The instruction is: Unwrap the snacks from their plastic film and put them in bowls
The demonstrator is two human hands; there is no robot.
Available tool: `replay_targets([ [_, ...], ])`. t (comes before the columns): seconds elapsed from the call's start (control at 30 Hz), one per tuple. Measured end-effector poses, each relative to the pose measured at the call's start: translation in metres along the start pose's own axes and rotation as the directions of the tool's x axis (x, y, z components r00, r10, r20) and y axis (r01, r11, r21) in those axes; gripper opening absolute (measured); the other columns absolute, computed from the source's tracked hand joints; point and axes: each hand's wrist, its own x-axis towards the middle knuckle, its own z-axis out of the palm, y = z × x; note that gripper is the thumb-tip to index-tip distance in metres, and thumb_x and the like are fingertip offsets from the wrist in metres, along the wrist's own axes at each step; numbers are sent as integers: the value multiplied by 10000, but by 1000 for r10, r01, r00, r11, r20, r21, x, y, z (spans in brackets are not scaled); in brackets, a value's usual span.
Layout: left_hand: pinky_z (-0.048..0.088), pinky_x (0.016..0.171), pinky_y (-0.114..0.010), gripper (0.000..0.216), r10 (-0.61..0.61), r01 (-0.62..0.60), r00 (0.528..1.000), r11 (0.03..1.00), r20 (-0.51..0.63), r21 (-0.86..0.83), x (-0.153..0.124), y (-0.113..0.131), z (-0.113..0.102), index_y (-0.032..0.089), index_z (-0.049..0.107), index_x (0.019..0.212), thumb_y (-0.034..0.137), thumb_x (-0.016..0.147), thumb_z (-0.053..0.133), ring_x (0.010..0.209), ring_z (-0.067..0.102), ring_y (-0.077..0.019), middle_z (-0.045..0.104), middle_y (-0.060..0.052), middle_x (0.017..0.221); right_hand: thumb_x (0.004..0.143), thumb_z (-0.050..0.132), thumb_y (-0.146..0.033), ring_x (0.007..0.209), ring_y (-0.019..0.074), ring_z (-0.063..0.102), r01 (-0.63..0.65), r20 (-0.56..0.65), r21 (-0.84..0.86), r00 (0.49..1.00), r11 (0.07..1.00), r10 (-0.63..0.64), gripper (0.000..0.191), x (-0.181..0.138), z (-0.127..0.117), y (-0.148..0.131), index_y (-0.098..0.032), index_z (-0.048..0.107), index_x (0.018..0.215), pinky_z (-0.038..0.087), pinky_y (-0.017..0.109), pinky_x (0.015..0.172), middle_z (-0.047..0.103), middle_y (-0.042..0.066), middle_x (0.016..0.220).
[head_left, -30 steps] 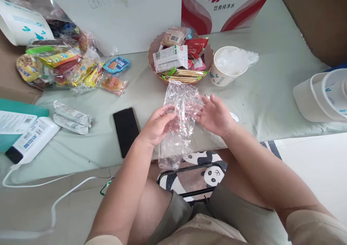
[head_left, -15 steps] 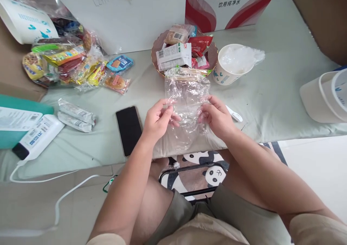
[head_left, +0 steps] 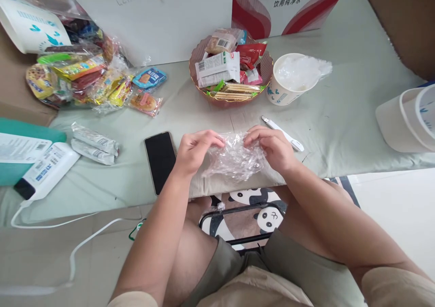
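Note:
A clear plastic bag (head_left: 236,159), crumpled and shiny, is stretched between my two hands above the near edge of the cloth-covered table. My left hand (head_left: 197,150) pinches its left side between thumb and fingers. On the other side my right hand (head_left: 270,146) grips the bag with curled fingers. Just beyond the right hand lies a white utility knife (head_left: 283,134). Behind the bag stands a pinkish scalloped bowl (head_left: 215,102) holding several wrapped snacks. A paper cup (head_left: 283,96) with clear plastic stuffed in its mouth is beside the bowl.
A black phone (head_left: 160,162) lies left of my hands. Farther left are a heap of packaged snacks (head_left: 84,75), silver sachets (head_left: 95,143), a white device (head_left: 47,173) with a cable and a green bottle (head_left: 27,150). White containers (head_left: 394,121) stand at right; a white box (head_left: 176,21) is behind.
The bag has come down off the bowl's front and is now bunched up nearer me. The snacks at the bowl's front and the knife are now uncovered.

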Motion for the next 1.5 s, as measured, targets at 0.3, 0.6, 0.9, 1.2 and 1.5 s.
replay_targets([
  [0.3, 593, 676, -237, 678, -36, 27, 998, 990, -60, -138, 0, -9, 8, 317, 599, 1256, 186, 649, 872, 818, 706, -126, 688, -6, 1102, 681, 849, -322, 681, 119, 557, -273, -43, 87, 960, 958, 277, 633, 2, 9, 3, -279, 487, 1198, 475, 281, 599, 581, -5, 969],
  [0.6, 563, 527, -262, 207, -299, 313, 945, 945, 129, -97, -2, -3, 14, 210, 701, 967, 364, 842, 758, 629, 690, -168, 728, -13, 769, 701, 872, -316, 837, 173, 688, -267, 62, 177, 964, 947, 260, 518, 6, 5, -2, -261, 560, 1110, 596, 329, 786, 674, 0, 917],
  [0.9, 556, 537, -300, 204, -268, 307, 950, 898, 161, -316, 2, 8, 3, 199, 744, 786, 399, 745, 754, 593, 645, -163, 694, -41, 726, 801, 754, -382, 558, 131, 603, -240, 96, 264, 970, 934, 223, 218, 1, -5, -6, -238, 620, 894, 524, 290, 566, 618, -36, 688],
  [1.2, 483, 614, -218, 208, -216, 213, 976, 975, -30, -69, 3, 7, 13, 197, 698, 841, 183, 657, 793, 652, 595, -89, 665, 13, 843, 800, 725, -315, 1143, 255, 583, -44, -425, -242, 903, 969, -66, 139, -10, -13, -3, -239, 639, 879, 536, 404, 925, 611, 88, 1124],
  [1.5, 544, 671, -211, 444, -129, 146, 978, 984, 166, -98, -4, 13, 45, 254, 542, 1088, 157, 706, 745, 728, 662, -107, 668, 20, 921, 865, 716, -446, 919, 210, 659, -2, -9, -109, 1000, 994, 1, 441, -25, 9, -9, -220, 557, 1209, 549, 395, 839, 670, 103, 1163],
])
